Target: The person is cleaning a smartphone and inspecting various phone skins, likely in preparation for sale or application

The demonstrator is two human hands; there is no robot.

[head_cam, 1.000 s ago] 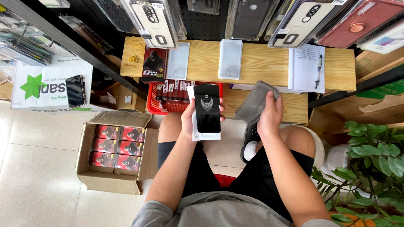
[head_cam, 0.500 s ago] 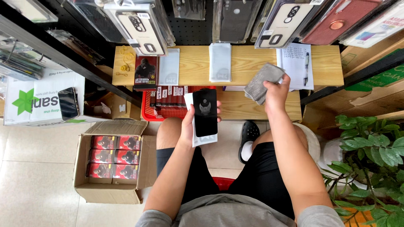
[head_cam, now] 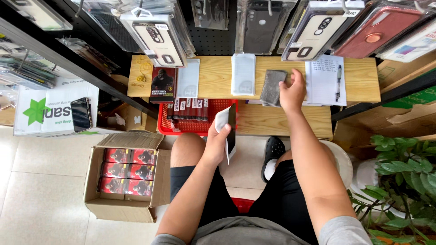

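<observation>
While hands hold phone [head_cam: 231,129] and cloth [head_cam: 272,87], hanging cases [head_cam: 156,38] crowd overhead.

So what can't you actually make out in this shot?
- Phone in the left hand, head view: turned edge-on, so its screen is hidden.
- Grey cloth: the right hand covers its right edge.
- Notepad: writing too small to read.
- Hanging phone cases: cut off by the top edge.
- Red basket: its right side is hidden behind the left hand.
</observation>
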